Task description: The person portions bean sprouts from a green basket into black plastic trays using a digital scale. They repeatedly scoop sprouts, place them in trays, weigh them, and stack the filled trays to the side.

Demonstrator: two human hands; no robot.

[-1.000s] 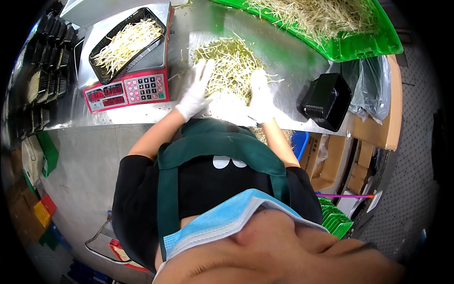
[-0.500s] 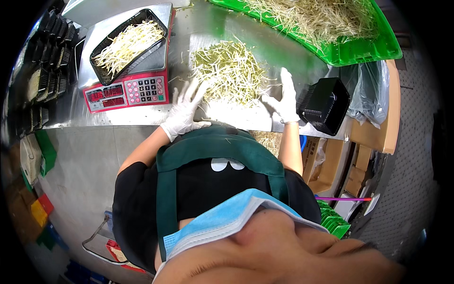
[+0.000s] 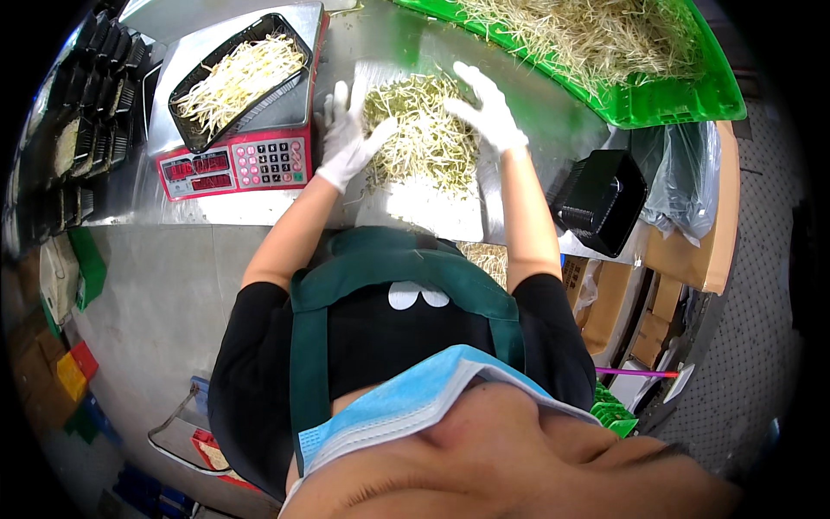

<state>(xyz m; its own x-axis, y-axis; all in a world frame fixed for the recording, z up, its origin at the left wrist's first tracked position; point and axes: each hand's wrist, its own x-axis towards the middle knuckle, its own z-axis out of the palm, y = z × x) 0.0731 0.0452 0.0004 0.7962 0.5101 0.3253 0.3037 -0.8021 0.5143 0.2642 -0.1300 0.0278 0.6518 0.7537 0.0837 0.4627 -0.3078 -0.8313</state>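
A loose pile of bean sprouts (image 3: pixel 424 134) lies on the metal table between my two white-gloved hands. My left hand (image 3: pixel 350 134) is at the pile's left edge, fingers apart and pointing away from me, the thumb reaching over the sprouts. Along the right edge is my right hand (image 3: pixel 487 108), its fingers stretched out and the thumb touching or close above the sprouts. Neither hand holds anything. Left of my left hand, a black plastic tray (image 3: pixel 194 130) filled with sprouts rests tilted across the platform of a red digital scale (image 3: pixel 233 169).
Stacked black trays (image 3: pixel 95 112) stand at the far left. A large green crate (image 3: pixel 683 108) heaped with sprouts (image 3: pixel 596 43) sits at the back right. Nearer on the right are empty black trays (image 3: pixel 605 201), clear plastic bags (image 3: pixel 687 173) and a cardboard box (image 3: pixel 718 216).
Both hands have moved forward, away from me, along the sides of the pile. The right hand has also come inward, and the pile looks narrower.
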